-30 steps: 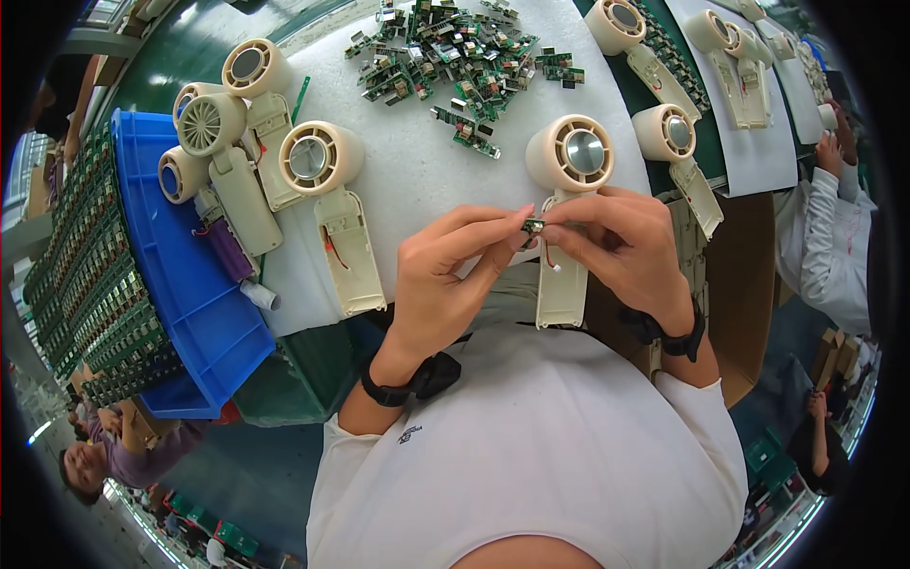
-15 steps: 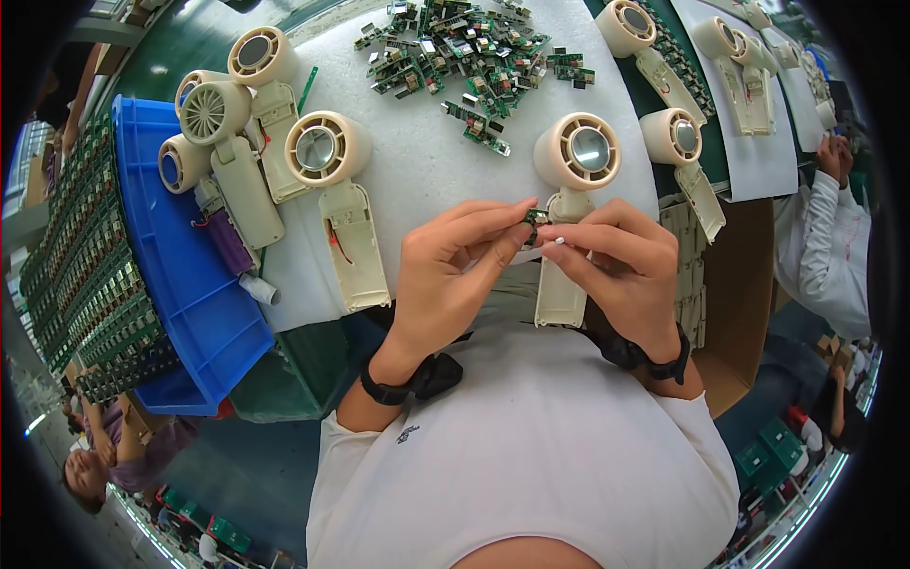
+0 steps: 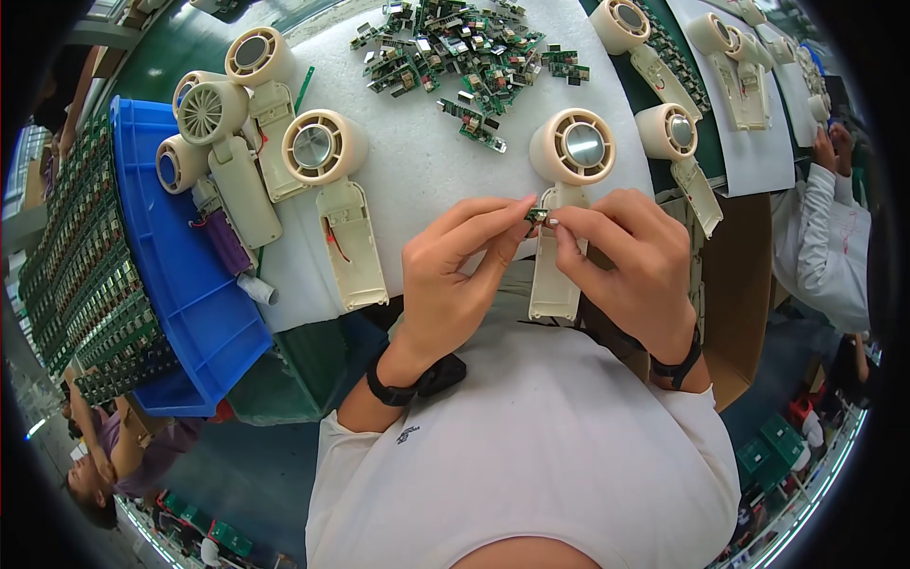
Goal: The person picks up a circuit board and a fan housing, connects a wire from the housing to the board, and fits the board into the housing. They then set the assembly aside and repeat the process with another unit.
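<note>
A small green circuit board [image 3: 536,216] is pinched between the thumb and fingers of my left hand [image 3: 455,275]. My right hand [image 3: 633,270] is closed at the board's right edge, with a tiny white connector [image 3: 553,222] at its fingertips; its wire is mostly hidden. Directly below both hands lies a cream handheld fan [image 3: 573,147], its round head away from me and its handle shell [image 3: 555,284] open toward me. Another fan [image 3: 324,148] with an opened handle rests to the left, a red wire inside it.
Loose circuit boards [image 3: 464,57] are heaped at the far middle of the white table mat [image 3: 408,152]. More fans [image 3: 213,112] cluster at left beside a blue bin [image 3: 190,284] and board panels [image 3: 85,256]. Further fans [image 3: 668,131] and a cardboard box [image 3: 735,294] stand right. Co-workers sit nearby.
My right hand has turned, bringing the white connector up from below and against the circuit board's right edge. The left hand keeps its pinch on the board.
</note>
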Available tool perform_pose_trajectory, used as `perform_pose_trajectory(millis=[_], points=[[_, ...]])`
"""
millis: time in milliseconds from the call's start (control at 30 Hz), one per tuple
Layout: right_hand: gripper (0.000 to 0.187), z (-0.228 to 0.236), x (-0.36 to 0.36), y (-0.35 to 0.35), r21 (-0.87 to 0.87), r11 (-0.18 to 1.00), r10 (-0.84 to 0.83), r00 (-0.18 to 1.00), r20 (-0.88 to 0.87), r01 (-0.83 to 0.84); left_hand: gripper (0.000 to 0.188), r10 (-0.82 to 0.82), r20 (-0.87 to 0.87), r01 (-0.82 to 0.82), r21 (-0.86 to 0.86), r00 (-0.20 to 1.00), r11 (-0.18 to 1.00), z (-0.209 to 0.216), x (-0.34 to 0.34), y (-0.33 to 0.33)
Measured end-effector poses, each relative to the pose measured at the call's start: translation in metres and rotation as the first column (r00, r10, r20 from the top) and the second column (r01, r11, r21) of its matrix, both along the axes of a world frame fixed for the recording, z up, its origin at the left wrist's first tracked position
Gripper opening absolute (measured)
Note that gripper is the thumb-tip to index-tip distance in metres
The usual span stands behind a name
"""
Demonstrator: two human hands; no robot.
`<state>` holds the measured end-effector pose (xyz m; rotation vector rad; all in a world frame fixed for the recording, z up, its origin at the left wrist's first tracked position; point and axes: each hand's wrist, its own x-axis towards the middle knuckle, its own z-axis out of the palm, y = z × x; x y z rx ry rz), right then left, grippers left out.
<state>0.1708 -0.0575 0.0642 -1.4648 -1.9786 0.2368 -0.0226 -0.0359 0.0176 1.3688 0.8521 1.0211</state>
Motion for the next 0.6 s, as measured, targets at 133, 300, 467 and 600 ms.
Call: perform_pose_trajectory(millis=[133, 300, 467, 600], points=[[0.019, 0.0024, -0.0013, -0.0001, -0.006, 0.999, 0.033, 0.999, 0.024, -0.033, 0.032, 0.025, -0.085, -0.014, 0.126, 0.996, 0.992, -0.0021, -0.0002, -0.0009], [0.018, 0.0032, 0.0002, 0.0005, 0.024, 0.998, 0.060, 0.997, 0.056, -0.061, 0.032, 0.035, -0.101, -0.016, 0.189, 0.994, 0.982, -0.0023, -0.0012, 0.0005], [0.019, 0.0014, 0.0025, -0.0003, 0.107, 0.989, 0.092, 0.993, 0.080, -0.101, 0.032, 0.038, -0.093, -0.014, 0.245, 0.995, 0.969, -0.0038, -0.0020, 0.0017], [0.023, 0.0070, 0.0050, -0.0020, 0.023, 0.991, 0.122, 0.972, 0.200, -0.130, 0.034, 0.051, -0.116, -0.012, 0.309, 0.992, 0.951, -0.0030, -0.0021, 0.0017]])
